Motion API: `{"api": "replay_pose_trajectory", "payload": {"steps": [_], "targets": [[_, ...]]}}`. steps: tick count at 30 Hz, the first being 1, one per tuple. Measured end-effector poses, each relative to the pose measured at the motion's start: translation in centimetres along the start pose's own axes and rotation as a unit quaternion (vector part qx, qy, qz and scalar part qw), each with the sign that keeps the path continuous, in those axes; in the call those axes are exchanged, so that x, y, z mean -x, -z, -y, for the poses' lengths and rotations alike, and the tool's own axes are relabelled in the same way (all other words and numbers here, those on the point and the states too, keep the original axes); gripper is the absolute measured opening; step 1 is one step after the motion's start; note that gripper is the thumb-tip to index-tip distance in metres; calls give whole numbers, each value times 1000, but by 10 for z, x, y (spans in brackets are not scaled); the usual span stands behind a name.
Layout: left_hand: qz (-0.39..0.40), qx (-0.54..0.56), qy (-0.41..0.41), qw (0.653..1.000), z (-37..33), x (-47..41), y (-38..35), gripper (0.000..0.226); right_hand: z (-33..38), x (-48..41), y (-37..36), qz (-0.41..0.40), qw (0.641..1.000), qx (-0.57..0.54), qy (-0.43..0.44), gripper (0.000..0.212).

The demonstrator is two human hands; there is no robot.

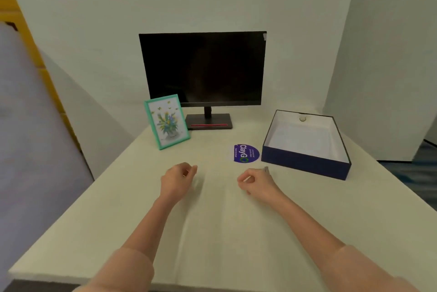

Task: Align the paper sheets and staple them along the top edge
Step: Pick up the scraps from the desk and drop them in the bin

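Step in hand: we judge this to be the aligning; stapling should wait until the edges match.
Left hand (177, 180): it hovers over the table (307, 220), fingers (190, 170) curled toward the thumb. We cannot tell whether they pinch anything.
Right hand (256, 183): curled the same way, with a thin pale sliver at the fingertips. We cannot tell if that is paper.
Paper sheets (208, 220): nearly the table's colour. Only faint pale edges and a crease show, between the hands and running toward us.
Sheets to fingers: the upper corners seem to lie at or just beside both sets of fingertips; contact is unclear.
Doing it well: we should hold both top corners lightly, tap the stack on the table until flush, then keep the top edge square.
Small grey thing (266, 170): just behind the right knuckles, too blurred to name.
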State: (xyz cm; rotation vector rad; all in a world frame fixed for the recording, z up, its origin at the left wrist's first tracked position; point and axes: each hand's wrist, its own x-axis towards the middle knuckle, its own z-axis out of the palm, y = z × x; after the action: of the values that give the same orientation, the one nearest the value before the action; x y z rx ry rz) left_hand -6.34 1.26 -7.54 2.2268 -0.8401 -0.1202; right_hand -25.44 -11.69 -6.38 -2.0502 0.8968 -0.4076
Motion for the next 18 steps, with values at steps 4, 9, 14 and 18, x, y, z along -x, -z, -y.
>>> {"api": "replay_pose_trajectory", "payload": {"steps": [4,9,14,18], "targets": [[-43,103,41,993,27,-2,-7,25,-9,-6,-4,12,997,80,-14,19],[-89,198,59,974,33,-1,-14,23,-11,-13,-5,44,995,85,3,12],[-102,207,59,971,34,-2,-15,24,-14,-20,-11,34,992,121,25,13],[-85,200,55,975,35,-4,-16,23,-14,-26,-13,47,988,140,38,13]]}}
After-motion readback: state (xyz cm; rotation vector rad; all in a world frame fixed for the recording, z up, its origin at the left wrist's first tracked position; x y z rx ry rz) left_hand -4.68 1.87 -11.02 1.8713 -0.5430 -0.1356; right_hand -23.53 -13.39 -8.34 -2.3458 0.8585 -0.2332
